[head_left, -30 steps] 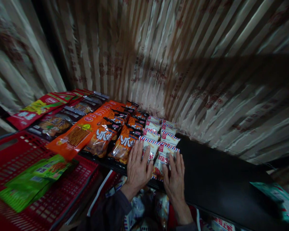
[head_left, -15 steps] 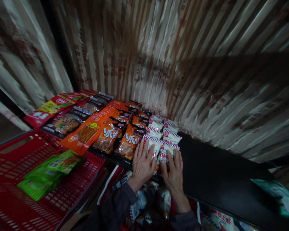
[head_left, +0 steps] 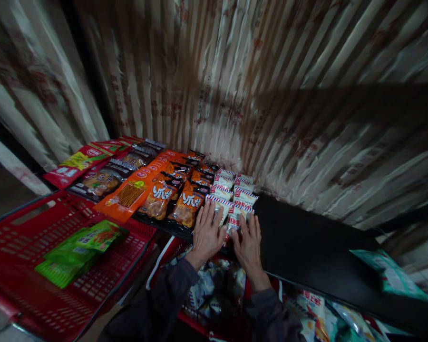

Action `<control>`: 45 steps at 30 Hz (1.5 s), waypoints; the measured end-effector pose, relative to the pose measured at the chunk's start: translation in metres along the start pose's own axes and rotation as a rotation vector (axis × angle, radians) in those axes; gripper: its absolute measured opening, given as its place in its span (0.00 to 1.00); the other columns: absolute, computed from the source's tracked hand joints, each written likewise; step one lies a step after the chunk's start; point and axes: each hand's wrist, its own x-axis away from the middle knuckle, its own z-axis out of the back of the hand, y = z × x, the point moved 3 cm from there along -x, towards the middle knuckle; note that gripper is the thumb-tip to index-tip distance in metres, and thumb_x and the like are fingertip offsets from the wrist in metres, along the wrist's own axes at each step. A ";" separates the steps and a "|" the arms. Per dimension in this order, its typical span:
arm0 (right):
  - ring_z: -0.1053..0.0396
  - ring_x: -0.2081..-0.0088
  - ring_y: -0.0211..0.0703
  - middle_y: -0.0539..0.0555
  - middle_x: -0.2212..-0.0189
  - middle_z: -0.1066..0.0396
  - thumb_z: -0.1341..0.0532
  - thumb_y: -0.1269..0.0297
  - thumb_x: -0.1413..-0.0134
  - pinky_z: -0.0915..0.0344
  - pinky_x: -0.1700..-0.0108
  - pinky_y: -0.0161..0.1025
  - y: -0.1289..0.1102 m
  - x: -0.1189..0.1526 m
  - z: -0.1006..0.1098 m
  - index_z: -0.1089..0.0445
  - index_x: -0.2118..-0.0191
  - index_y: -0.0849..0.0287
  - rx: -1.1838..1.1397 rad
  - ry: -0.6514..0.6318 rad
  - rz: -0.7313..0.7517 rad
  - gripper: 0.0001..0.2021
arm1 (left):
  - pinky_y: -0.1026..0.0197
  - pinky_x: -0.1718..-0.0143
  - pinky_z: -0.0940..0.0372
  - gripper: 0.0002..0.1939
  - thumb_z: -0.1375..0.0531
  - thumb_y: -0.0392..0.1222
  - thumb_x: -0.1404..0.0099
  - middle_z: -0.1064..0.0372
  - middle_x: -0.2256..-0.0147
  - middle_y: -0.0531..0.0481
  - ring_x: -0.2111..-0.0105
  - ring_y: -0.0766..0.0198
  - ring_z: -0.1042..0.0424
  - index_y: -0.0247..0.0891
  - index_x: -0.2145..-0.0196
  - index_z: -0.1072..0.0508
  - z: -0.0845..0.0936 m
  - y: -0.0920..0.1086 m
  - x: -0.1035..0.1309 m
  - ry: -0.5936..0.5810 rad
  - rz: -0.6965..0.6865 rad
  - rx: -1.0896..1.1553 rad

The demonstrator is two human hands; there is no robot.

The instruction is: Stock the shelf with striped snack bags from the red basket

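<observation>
Two short rows of small white snack packets (head_left: 245, 195) with red-and-blue striped edges lie on the black shelf (head_left: 299, 237). Fingers stretched out, my left hand (head_left: 207, 237) rests on the front packet of the left row. My right hand (head_left: 248, 247) touches the front packet (head_left: 237, 219) of the right row, its fingers apart. Neither hand is wrapped round anything. Just left of my left hand lie orange-and-black snack bags (head_left: 188, 202), also in two rows.
Further left are orange stick-snack bags (head_left: 126, 194), dark bags (head_left: 100, 183) and red bags (head_left: 76, 164). A red basket (head_left: 10, 280) holds green packets (head_left: 69, 256). Below my hands, another basket contains loose packets (head_left: 214, 280). A teal bag (head_left: 392, 270) lies at right; pleated sheeting (head_left: 221, 95) hangs behind.
The view has shifted slightly, so the shelf and packets appear a little further left. Both hands remain on the front white packets.
</observation>
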 end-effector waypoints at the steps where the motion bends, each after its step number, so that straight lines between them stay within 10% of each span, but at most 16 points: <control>1: 0.61 0.31 0.60 0.61 0.31 0.59 0.49 0.56 0.36 0.46 0.39 0.64 -0.003 -0.002 0.003 0.51 0.33 0.53 -0.012 0.003 0.005 0.27 | 0.41 0.36 0.50 0.27 0.47 0.41 0.33 0.53 0.34 0.35 0.32 0.49 0.62 0.33 0.38 0.42 0.002 -0.003 -0.003 0.016 0.006 0.002; 7: 0.59 0.31 0.56 0.62 0.31 0.58 0.50 0.59 0.35 0.48 0.37 0.62 -0.039 -0.013 0.014 0.51 0.33 0.55 -0.163 0.012 0.071 0.27 | 0.39 0.37 0.49 0.21 0.50 0.37 0.33 0.50 0.35 0.31 0.32 0.47 0.62 0.30 0.43 0.34 0.024 -0.037 -0.029 0.146 0.159 -0.061; 16: 0.54 0.32 0.50 0.63 0.34 0.49 0.55 0.67 0.36 0.47 0.34 0.53 -0.093 -0.060 -0.030 0.44 0.36 0.64 -0.274 -0.163 0.093 0.25 | 0.42 0.40 0.43 0.21 0.50 0.30 0.37 0.40 0.39 0.35 0.33 0.47 0.53 0.32 0.48 0.30 0.027 -0.063 -0.027 0.098 0.226 -0.124; 30: 0.27 0.54 0.50 0.64 0.56 0.24 0.50 0.70 0.38 0.39 0.46 0.47 -0.103 -0.142 -0.054 0.31 0.46 0.63 0.114 -0.410 0.097 0.19 | 0.38 0.40 0.46 0.31 0.42 0.34 0.43 0.49 0.35 0.32 0.37 0.39 0.46 0.31 0.41 0.35 0.021 -0.072 -0.010 -0.021 0.270 -0.186; 45: 0.39 0.39 0.49 0.62 0.42 0.35 0.49 0.67 0.39 0.42 0.37 0.47 -0.083 -0.140 -0.047 0.34 0.42 0.65 -0.180 -0.229 0.099 0.21 | 0.38 0.42 0.41 0.24 0.47 0.33 0.36 0.51 0.34 0.35 0.35 0.42 0.49 0.35 0.42 0.35 0.005 -0.087 -0.012 0.076 0.289 -0.073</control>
